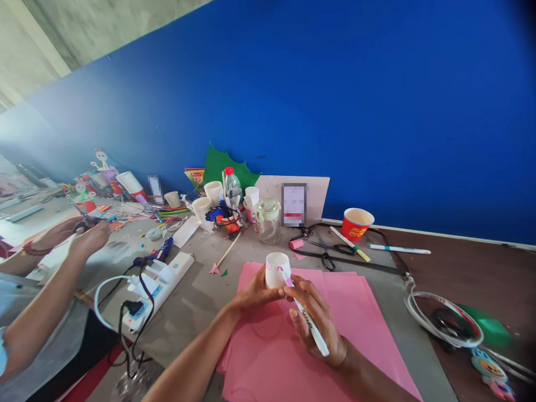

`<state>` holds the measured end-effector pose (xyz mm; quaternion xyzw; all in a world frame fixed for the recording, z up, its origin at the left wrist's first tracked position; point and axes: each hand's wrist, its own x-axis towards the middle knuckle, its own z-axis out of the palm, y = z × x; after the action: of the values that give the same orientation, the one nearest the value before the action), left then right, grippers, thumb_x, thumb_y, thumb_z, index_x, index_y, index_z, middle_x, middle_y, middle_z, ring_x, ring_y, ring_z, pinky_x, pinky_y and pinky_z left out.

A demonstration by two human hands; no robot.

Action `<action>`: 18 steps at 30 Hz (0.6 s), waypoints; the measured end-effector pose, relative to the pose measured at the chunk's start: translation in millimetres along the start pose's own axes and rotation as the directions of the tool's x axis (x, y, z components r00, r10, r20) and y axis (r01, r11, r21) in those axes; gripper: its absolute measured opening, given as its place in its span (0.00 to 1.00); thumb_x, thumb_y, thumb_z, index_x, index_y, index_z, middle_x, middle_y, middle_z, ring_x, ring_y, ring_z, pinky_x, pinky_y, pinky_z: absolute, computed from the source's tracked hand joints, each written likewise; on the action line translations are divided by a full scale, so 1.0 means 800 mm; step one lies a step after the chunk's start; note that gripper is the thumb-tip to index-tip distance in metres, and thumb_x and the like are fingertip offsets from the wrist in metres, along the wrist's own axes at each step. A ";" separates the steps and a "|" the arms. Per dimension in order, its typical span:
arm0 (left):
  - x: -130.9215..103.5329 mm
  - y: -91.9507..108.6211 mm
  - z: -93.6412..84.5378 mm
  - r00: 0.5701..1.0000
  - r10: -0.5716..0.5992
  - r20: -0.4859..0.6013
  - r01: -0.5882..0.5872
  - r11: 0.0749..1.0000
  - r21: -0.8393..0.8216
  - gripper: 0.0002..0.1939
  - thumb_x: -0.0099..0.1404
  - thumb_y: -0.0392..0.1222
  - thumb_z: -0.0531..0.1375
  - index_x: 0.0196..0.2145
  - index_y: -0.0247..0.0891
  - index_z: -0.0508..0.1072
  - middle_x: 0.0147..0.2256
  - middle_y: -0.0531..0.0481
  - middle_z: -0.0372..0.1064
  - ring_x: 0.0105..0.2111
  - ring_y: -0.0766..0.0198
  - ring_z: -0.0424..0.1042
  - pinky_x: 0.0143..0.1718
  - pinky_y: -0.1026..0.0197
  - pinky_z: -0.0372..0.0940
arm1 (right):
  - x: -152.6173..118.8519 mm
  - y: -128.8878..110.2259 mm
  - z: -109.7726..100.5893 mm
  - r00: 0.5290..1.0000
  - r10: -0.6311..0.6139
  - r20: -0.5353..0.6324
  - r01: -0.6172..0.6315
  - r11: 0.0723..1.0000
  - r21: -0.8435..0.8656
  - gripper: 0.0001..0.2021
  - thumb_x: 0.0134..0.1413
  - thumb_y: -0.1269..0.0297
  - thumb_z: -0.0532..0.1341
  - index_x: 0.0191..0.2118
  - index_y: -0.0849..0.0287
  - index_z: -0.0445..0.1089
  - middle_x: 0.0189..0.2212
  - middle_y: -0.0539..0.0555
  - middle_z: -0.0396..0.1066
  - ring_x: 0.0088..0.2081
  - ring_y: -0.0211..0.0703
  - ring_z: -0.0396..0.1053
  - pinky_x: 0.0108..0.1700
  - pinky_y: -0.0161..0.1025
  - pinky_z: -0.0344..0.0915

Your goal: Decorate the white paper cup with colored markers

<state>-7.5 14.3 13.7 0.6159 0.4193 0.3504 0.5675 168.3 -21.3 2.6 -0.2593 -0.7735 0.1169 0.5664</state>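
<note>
A small white paper cup (276,268) with pink marks on its side is held above pink paper sheets (355,329). My left hand (256,293) wraps round the cup's left side and base. In my right hand (316,312) is a white marker (312,326) with lettering on its barrel; its tip meets or nearly meets the cup's side, near a curved pink mark. Both hands are close together over the upper part of the sheets.
At the left, another person's hands (90,237) hold scissors. A power strip (176,273) with plugs and cables lies left of the sheets. Behind stand a glass jar (268,223), a bottle (233,187) and a red cup (357,224). Black scissors (330,245) and markers lie right.
</note>
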 end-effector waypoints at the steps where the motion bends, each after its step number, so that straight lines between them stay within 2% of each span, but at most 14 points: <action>1: 0.000 -0.001 0.000 1.000 0.001 -0.007 -0.001 1.000 0.003 0.30 0.53 0.60 0.67 0.42 0.34 0.68 0.36 0.46 0.71 0.36 0.59 0.70 0.35 0.61 0.63 | 0.000 0.000 0.000 1.000 -0.001 -0.001 0.001 1.000 0.003 0.16 0.66 0.67 0.50 0.56 0.59 0.64 0.38 0.60 0.69 0.48 0.51 0.69 0.45 0.48 0.73; 6: 0.001 0.000 0.000 1.000 0.014 -0.008 -0.014 1.000 0.007 0.28 0.53 0.59 0.67 0.42 0.34 0.69 0.36 0.48 0.70 0.36 0.60 0.68 0.36 0.61 0.63 | -0.003 0.002 0.001 1.000 -0.005 -0.004 0.005 1.000 -0.012 0.16 0.65 0.66 0.51 0.55 0.59 0.65 0.38 0.60 0.70 0.50 0.53 0.68 0.46 0.50 0.72; 13: -0.001 0.008 0.002 1.000 -0.006 -0.004 0.006 1.000 -0.003 0.25 0.54 0.57 0.68 0.39 0.34 0.68 0.35 0.49 0.70 0.35 0.61 0.68 0.35 0.62 0.62 | 0.000 0.003 0.000 1.000 -0.016 0.014 0.016 1.000 -0.003 0.16 0.66 0.65 0.50 0.56 0.59 0.65 0.37 0.60 0.70 0.48 0.53 0.69 0.45 0.50 0.72; 18: -0.001 0.011 0.003 0.999 0.007 0.054 -0.003 0.997 -0.074 0.26 0.54 0.58 0.68 0.40 0.35 0.68 0.34 0.47 0.73 0.34 0.59 0.71 0.35 0.61 0.63 | 0.002 0.001 0.000 1.000 0.009 -0.008 -0.009 1.000 0.029 0.16 0.67 0.66 0.50 0.56 0.58 0.65 0.38 0.61 0.69 0.48 0.52 0.69 0.44 0.47 0.73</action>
<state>-4.5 12.4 22.1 0.6047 0.3893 0.3503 0.6001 168.4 -20.1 3.6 -0.2552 -0.7684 0.1295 0.5725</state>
